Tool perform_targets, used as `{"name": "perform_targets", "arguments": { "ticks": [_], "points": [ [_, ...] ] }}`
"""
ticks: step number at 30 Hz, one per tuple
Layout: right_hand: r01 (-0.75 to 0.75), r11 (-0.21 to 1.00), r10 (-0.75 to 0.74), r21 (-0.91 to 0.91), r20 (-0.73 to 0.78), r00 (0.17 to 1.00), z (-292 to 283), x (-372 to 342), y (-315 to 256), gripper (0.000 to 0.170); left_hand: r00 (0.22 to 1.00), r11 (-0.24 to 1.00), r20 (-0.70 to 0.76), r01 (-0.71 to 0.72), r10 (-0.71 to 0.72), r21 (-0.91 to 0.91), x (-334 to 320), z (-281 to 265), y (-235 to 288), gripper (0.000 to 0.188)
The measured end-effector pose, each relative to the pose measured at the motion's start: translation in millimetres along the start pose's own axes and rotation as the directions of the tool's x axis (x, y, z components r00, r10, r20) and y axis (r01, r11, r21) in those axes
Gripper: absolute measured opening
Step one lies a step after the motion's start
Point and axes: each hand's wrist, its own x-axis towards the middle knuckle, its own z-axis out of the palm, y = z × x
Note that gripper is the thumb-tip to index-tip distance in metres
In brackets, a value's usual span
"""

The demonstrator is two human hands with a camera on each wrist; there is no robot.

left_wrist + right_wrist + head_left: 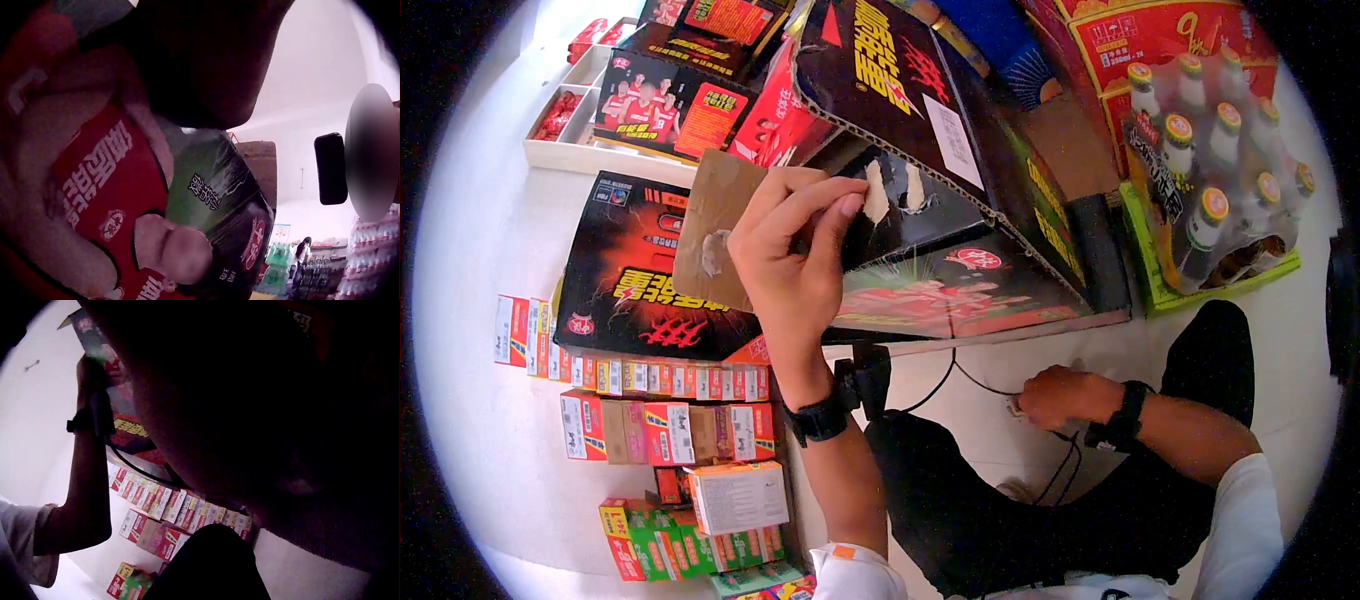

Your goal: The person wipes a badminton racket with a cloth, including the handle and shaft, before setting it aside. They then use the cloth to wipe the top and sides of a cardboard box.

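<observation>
My left hand point(795, 250) is at the open top of a large black carton point(965, 275) printed with figures in red jerseys. Its thumb and forefinger pinch the carton's black flap beside a pale torn patch point(878, 193); a brown flap point(710, 235) stands behind the hand. Close up in the left wrist view is the carton's printed side point(100, 169). My right hand point(1065, 398) hangs low over the floor with curled fingers, a small pale thing at its fingertips; I cannot tell whether it is held. In the right wrist view that hand is mostly dark.
Another black carton point(635, 265) lies to the left, with rows of small boxes point(650, 380) below it. Shrink-wrapped bottles point(1225, 150) stand on a green tray point(1145, 280) at right, near red cartons point(1120, 50). A thin cable point(948, 375) runs in front of the carton.
</observation>
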Motion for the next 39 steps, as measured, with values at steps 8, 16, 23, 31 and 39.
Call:
{"name": "perform_targets", "arguments": {
  "ticks": [8, 16, 23, 31, 39],
  "points": [
    [-0.043, 0.999, 0.044, -0.018, 0.072, 0.996, -1.8, 1.2, -2.2, 0.027, 0.991, 0.991, 0.131, 0.054, -0.038, -0.120, 1.7, -6.6, -5.1, 0.013],
    [-0.076, 0.996, 0.081, -0.044, 0.113, 0.990, 3.6, 6.5, 1.0, 0.026, 0.980, 0.982, 0.160, 0.137, -0.116, -0.129, 2.3, -0.9, -7.4, 0.007],
    [-0.058, 0.998, 0.061, -0.040, 0.101, 0.993, 3.2, 3.4, -0.5, 0.028, 0.978, 0.990, 0.170, 0.134, -0.124, -0.044, 1.6, -1.0, -7.0, 0.002],
    [0.016, 1.000, -0.017, -0.026, -0.044, 0.999, 8.5, 1.0, 1.9, 0.018, 0.980, 0.981, -0.077, 0.179, -0.184, -0.075, -5.5, 4.5, -9.5, 0.015],
    [-0.006, 0.999, 0.004, -0.043, -0.049, 0.999, 6.3, -8.1, -2.4, 0.021, 0.907, 0.946, -0.370, 0.083, -0.201, -0.313, -17.3, 8.1, 3.8, 0.015]
  ]
}}
